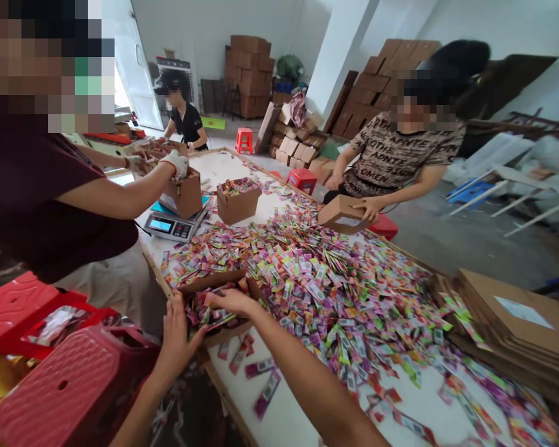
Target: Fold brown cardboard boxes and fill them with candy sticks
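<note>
Open cardboard box (pixel 217 304) sits at the near table edge, half full of coloured sachets; left hand (pixel 177 335) grips its near-left wall, fingers curled over the rim; right hand (pixel 230 301) lies flat and loose across the top of the box, palm down on the sachets inside, holding nothing that I can make out; big heap of sachets (pixel 335 285) spreads just beyond the box over the white table (pixel 289 422); a gloved co-worker's hand (pixel 176 162) dips into another box on the digital scale (pixel 172 226); flat cartons (pixel 517 326) stacked far right.
</note>
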`<state>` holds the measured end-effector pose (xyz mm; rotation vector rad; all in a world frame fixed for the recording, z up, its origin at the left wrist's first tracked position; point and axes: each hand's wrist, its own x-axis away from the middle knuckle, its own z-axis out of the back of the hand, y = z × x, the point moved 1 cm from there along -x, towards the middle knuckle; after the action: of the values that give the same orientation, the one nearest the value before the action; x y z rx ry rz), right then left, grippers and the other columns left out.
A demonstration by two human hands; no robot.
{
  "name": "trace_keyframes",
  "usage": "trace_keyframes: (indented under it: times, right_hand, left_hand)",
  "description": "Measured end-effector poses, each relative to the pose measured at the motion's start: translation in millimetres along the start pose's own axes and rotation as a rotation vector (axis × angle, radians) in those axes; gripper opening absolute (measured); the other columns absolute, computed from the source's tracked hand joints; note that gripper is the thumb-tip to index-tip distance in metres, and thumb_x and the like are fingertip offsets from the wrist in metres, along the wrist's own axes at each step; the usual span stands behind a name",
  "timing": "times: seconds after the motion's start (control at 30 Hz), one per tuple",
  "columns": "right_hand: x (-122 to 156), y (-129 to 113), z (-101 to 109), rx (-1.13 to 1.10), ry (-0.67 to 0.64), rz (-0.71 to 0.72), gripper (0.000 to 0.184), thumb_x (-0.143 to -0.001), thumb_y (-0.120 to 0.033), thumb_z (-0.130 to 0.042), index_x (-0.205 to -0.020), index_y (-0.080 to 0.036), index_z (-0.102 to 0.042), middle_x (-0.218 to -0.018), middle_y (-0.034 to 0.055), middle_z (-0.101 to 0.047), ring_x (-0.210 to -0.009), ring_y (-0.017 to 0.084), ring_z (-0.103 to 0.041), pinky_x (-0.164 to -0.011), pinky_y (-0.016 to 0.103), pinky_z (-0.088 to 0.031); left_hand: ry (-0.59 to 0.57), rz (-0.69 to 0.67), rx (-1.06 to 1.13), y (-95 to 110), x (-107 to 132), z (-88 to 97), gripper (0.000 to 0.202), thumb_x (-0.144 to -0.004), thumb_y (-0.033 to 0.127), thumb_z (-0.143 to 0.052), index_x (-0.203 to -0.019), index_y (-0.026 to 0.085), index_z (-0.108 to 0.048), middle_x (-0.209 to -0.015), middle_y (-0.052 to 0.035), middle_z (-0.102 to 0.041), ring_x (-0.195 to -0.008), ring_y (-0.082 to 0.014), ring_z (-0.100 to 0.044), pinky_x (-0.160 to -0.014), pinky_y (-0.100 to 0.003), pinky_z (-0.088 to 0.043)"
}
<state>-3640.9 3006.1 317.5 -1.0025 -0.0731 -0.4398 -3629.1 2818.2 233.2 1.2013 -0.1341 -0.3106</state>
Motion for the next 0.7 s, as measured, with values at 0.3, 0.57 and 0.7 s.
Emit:
trace_keyframes:
  times: [0.3,0.57,0.7]
  right_hand:
    - [156.4,190.0,154.8,0.617,0.794,-0.188,0.092,-0.073,-0.059,-0.065,-0.144,-0.006,-0.043,-0.150,0.0274,-0.038,-0.138,0.041,-0.036,-0.110,0.057,-0.032]
    - [97.6,273.7,131.0,1.009,0.136,-0.235,0.105,-0.064,-0.045,-0.084,-0.153,-0.024,-0.032,-0.161,0.0193,-0.024,-0.145,0.043,-0.022,-0.113,0.062,-0.021]
    - [94.7,255.5,134.7,0.911,0.123,-0.259,0.065,-0.082,-0.017,-0.063,-0.145,-0.022,-0.046,-0.147,0.0183,-0.046,-0.122,0.032,-0.055,-0.094,0.038,-0.047]
  left_hand:
    - [0.397,-0.278,-0.219,59.1,41.0,-26.8,0.066,-0.091,0.033,-0.057,-0.149,0.014,-0.035,-0.158,-0.0234,-0.028,-0.149,-0.0369,-0.022,-0.119,-0.059,-0.018]
    - [0.107,-0.471,-0.316,9.7,184.5,-120.8,0.062,-0.085,0.015,-0.060,-0.143,0.026,-0.040,-0.152,-0.0167,-0.037,-0.140,-0.0350,-0.038,-0.112,-0.060,-0.037]
    - [-0.046,-0.426,-0.348,4.2,180.4,-111.7,0.044,-0.089,0.016,-0.054,-0.132,0.025,-0.054,-0.137,-0.0155,-0.055,-0.127,-0.0295,-0.055,-0.097,-0.048,-0.056]
